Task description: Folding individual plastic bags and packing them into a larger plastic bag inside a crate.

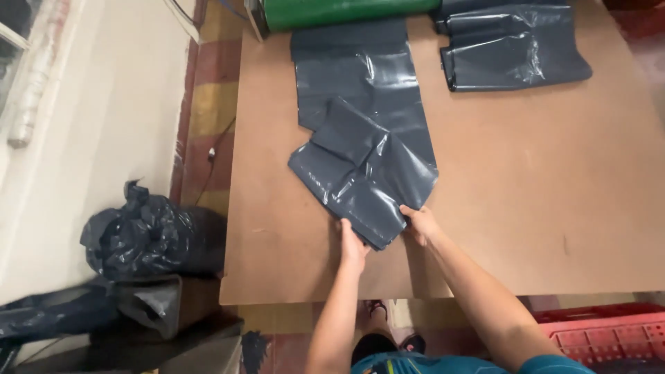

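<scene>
Both hands (384, 232) grip folded bag (360, 176), lying diagonally.

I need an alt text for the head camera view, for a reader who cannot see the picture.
Seen from above, a person's left hand and right hand grip the near corner of a folded grey plastic sheet on a brown table. A stack of similar grey sheets lies at the far right, a green roll at the far edge, and a red crate on the floor.

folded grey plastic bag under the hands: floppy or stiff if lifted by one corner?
Likely floppy: the folded grey plastic bag is thin film, creased and lying flat on the brown board table. Probably slippery, given its glossy sheen. Probably light; the left hand and right hand pinch only its near corner.
</scene>
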